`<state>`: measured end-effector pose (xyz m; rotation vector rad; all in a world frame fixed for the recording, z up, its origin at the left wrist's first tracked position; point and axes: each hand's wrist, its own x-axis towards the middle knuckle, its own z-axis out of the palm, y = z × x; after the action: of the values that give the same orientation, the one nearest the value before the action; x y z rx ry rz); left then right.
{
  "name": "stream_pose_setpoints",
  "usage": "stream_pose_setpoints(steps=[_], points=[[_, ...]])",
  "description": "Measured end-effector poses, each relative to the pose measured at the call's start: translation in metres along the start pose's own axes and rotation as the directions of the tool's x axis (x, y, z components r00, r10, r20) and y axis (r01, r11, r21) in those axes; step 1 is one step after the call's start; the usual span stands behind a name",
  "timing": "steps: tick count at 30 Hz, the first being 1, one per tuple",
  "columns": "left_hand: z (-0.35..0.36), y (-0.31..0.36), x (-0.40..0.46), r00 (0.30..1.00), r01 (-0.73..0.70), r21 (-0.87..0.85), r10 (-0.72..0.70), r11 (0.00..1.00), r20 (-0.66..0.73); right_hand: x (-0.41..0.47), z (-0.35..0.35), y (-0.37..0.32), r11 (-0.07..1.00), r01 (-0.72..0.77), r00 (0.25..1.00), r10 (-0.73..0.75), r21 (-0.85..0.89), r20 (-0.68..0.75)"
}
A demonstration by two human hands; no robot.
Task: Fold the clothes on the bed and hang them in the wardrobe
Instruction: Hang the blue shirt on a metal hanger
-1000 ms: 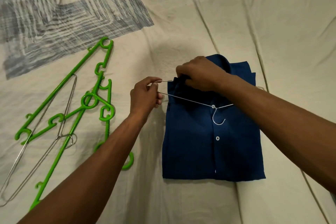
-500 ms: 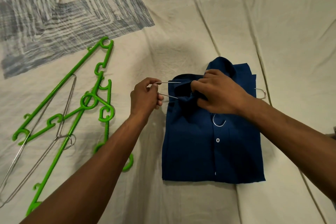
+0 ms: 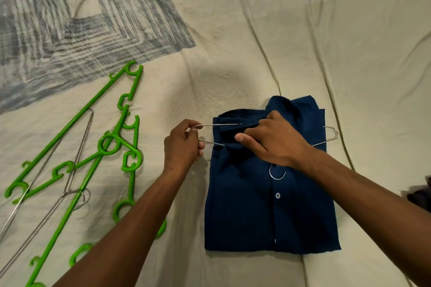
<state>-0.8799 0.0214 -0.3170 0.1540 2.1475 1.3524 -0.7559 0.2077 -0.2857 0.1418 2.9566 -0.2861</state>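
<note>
i see a dark blue button-up shirt [image 3: 268, 205] folded into a neat rectangle, lying flat on the bed, collar at the far end, white buttons running down the placket. a thin wire hanger [image 3: 330, 134] is threaded through its upper part: both ends stick out at the sides, and its hook lies on the shirt front.

Both forearms are bare, no sleeves in view. The left hand [image 3: 184, 147] and right hand [image 3: 275, 144] wear nothing.
</note>
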Motion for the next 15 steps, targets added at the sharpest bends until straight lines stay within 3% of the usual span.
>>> stream_pose_setpoints(steps=[4,7,12,15], points=[[-0.001,0.003,0.003,0.998,-0.062,-0.003,0.062,0.998,0.011,0.013,0.001,0.001,0.983,-0.131,0.980,0.148,0.128,-0.135],[0.000,0.009,0.010,0.996,-0.092,0.006,0.092,0.996,0.017,0.027,-0.008,-0.002,0.993,-0.081,0.997,0.082,0.088,-0.007],[0.003,0.019,0.023,0.994,-0.106,0.017,0.105,0.994,0.021,0.056,-0.015,-0.002,0.979,0.083,0.972,-0.039,-0.187,0.230],[0.004,0.018,0.027,0.996,-0.093,0.017,0.093,0.996,0.012,0.069,-0.019,-0.007,0.965,0.112,0.957,-0.040,-0.238,0.287]])
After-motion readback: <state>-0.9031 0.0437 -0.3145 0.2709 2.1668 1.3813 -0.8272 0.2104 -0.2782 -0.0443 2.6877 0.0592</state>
